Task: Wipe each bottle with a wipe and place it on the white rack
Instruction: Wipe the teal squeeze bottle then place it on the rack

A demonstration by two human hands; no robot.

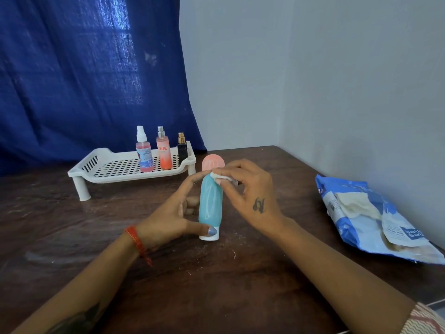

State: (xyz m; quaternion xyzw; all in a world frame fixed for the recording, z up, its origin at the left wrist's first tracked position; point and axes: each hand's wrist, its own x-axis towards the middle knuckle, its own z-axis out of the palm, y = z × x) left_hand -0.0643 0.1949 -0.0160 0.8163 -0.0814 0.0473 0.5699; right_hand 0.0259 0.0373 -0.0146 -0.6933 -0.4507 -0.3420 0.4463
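A teal tube bottle point(210, 203) with a white cap at its near end and a pink far end lies lengthwise in my left hand point(168, 213), thumb on the cap and fingers round its upper part. My right hand point(250, 189) pinches a small white wipe point(225, 177) against the bottle's upper body. The white rack point(101, 169) stands at the back left of the table. On its right half stand three spray bottles: a pink one with a white sprayer point(144, 153), an orange-pink one point(164, 151) and a small dark one point(182, 147).
A blue pack of wipes point(370, 220) lies open at the table's right edge, next to the wall. The dark wooden table point(72, 225) carries white crumbs near my wrists. A blue curtain hangs behind the rack.
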